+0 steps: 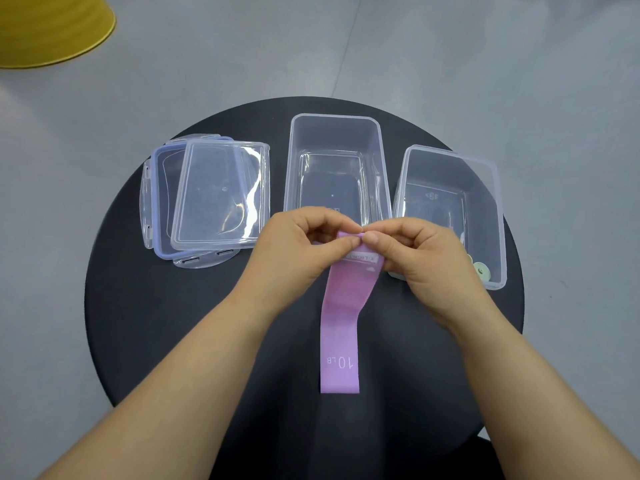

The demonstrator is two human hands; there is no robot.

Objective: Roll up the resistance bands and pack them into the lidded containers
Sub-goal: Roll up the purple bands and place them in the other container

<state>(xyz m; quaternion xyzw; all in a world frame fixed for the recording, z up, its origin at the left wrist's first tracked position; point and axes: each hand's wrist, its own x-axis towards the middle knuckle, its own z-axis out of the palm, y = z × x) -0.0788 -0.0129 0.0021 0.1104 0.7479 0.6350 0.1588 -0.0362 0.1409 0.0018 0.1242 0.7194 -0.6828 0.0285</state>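
Round black bench [145, 306] on a grey floor. Two clear lidless containers stand side by side at the back.

The middle container [379, 161] is upright and open-topped; the dark bench shows through its floor.

The right container [498, 209] is just beside it, also open. A pale green rolled band [481, 270] sits in its near right corner. A second small yellowish roll [469, 258] is right next to it, mostly hidden behind the right hand.

Two clear lids [211, 199] are stacked at the left. The lower one has a blue seal and clips; the plain one lies skewed on top.

The purple resistance band [341, 327], marked 10 LB, lies lengthwise on the bench centre, in front of the containers. Its near end is flat and its far end is lifted.

Left hand [298, 247] and right hand [426, 252] both pinch that far end, fingers [351, 242] curled tight on a small fold or roll of it, thumbs nearly touching.

A yellow object [52, 26] stands on the floor, far left.
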